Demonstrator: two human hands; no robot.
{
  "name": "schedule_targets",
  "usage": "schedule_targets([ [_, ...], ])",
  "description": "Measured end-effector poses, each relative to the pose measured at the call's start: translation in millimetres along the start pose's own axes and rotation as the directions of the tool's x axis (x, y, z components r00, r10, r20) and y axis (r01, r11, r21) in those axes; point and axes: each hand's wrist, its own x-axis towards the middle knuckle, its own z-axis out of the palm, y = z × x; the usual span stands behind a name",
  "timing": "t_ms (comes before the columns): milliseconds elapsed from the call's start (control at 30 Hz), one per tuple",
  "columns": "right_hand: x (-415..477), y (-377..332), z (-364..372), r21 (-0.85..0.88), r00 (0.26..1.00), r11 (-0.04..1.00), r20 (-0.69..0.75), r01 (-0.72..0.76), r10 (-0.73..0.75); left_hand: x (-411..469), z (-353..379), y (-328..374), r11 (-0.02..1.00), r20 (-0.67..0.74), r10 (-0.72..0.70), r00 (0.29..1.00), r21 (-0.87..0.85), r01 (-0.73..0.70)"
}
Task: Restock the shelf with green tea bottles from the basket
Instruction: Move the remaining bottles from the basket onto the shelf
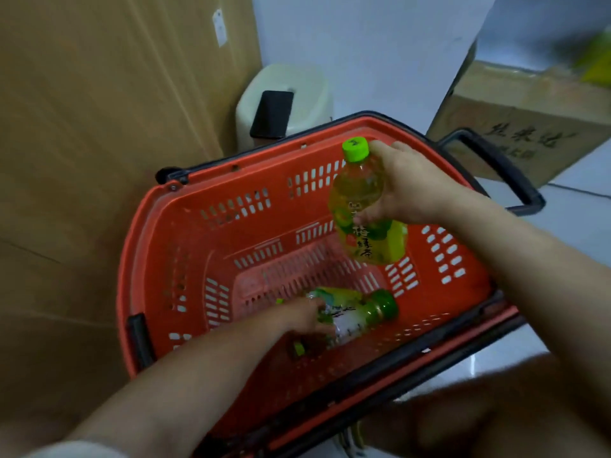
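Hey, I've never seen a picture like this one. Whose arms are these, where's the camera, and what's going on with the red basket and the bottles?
There is no machine here: these are a person's two bare arms. The single picture comes from a camera worn on that person's head. It looks forward and down, so the arms come in from the bottom edge.

A red basket stands below the camera. The right hand holds a green tea bottle upright above it, with the fingers curled round its body and the green cap on top. The left hand reaches down to a second bottle lying on the basket's bottom. Blur hides whether it grips that one.

Behind the basket, a dark phone lies on a pale stool. A cardboard box stands to the right.
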Motion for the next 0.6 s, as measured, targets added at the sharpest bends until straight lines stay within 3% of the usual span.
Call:
schedule_targets([
  [133,-4,10,0,0.003,1.000,1.000,-0.017,0.017,-0.017,19,34,1,0.957,0.111,-0.076,0.991,-0.272,0.104],
  [233,-7,15,-4,0.019,1.000,1.000,-0.019,0.023,-0.023,18,31,5,0.933,-0.088,-0.119,0.989,-0.351,0.081],
  [300,-8,16,-4,0.031,1.000,0.999,-0.011,0.015,-0.015,10,16,6,0.965,-0.224,-0.095,0.970,-0.259,0.035],
  [400,-7,14,-3,0.016,1.000,1.000,0.000,0.024,-0.024,-16,-23,9,0.999,-0.360,-0.009,0.933,0.031,0.022],
  [600,-6,-11,-11,-0.009,0.994,0.994,0.000,0.109,-0.109,-136,-106,3,0.922,-0.621,0.073,0.780,0.341,0.185],
])
